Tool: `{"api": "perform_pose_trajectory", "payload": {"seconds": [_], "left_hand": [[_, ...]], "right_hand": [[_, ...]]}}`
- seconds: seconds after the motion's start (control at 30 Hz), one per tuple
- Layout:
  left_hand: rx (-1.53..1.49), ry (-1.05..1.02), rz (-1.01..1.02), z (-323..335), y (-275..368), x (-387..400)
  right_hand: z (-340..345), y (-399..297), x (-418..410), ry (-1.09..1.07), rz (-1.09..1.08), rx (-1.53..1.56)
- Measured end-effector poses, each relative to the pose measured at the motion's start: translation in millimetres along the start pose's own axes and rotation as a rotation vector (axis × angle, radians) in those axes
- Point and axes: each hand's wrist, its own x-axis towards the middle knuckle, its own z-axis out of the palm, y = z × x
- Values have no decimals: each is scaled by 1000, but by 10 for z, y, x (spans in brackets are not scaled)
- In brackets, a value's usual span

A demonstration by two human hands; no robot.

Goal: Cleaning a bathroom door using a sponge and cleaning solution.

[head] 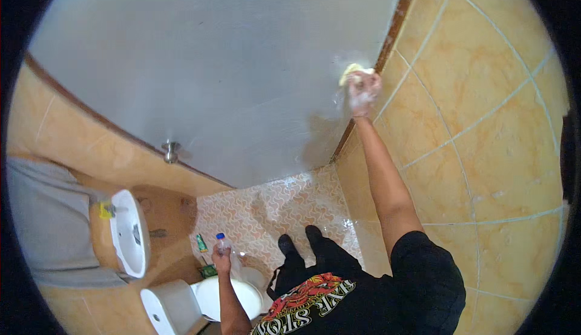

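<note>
My right hand (363,92), lathered with white suds, presses a pale yellow sponge or cloth (350,73) to the grey door (254,72). It is at the door's right edge, beside the brown door frame (394,31). Suds streak the door surface around it. Low on the left, my left hand (222,259) grips a clear plastic bottle (223,243) with a blue cap, held upright above the floor near the toilet. A round metal door knob (171,152) sits at the door's left side, away from both hands.
To the left are a white washbasin (131,235), a yellow item (106,210) and a hanging grey cloth (54,226). A white toilet (227,296) stands close by my left arm. Yellow tiled wall (454,131) rises on the right; the patterned floor (290,203) looks wet. A green tube (201,243) lies near the toilet.
</note>
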Motion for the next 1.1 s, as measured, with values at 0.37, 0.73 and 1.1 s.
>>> {"api": "perform_pose_trajectory", "payload": {"seconds": [0.37, 0.73, 1.1], "left_hand": [[-81, 145, -91, -125, -876, -81], [-110, 237, -12, -164, -564, 171], [-47, 266, 97, -596, 175, 5]], "right_hand": [[44, -277, 70, -264, -713, -92], [483, -1313, 210, -387, -357, -147], [-220, -550, 333, -375, 126, -383]]}}
